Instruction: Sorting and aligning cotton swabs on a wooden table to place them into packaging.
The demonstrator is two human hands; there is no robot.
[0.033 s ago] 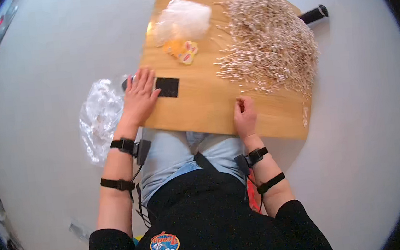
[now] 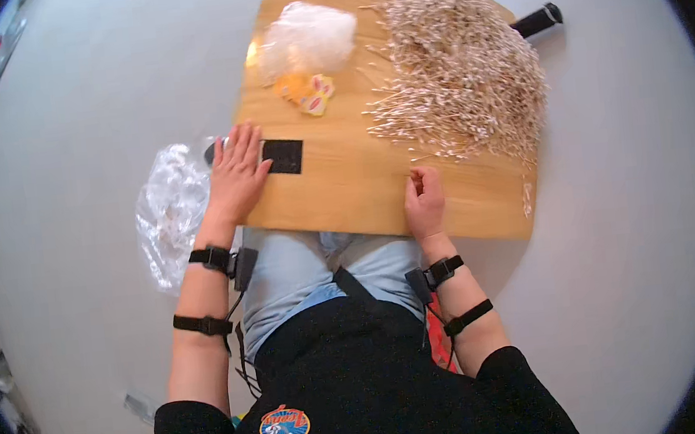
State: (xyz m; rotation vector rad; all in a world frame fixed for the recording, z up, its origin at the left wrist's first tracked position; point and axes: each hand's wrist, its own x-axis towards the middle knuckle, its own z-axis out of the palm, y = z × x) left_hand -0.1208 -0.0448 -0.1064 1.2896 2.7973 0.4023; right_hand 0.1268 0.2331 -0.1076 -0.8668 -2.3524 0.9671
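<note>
Cotton swabs heap far right on the wooden table, left-edge ones pointing left. The left hand lies flat, fingers extended far; the right hand makes a loose fist.

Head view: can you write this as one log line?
left hand: spread by black square | right hand: curled over table | cotton swabs: heaped at right

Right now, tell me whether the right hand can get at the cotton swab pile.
Probably yes: the right hand is close to the near edge of the cotton swab pile, with nothing visible blocking the way.
</note>
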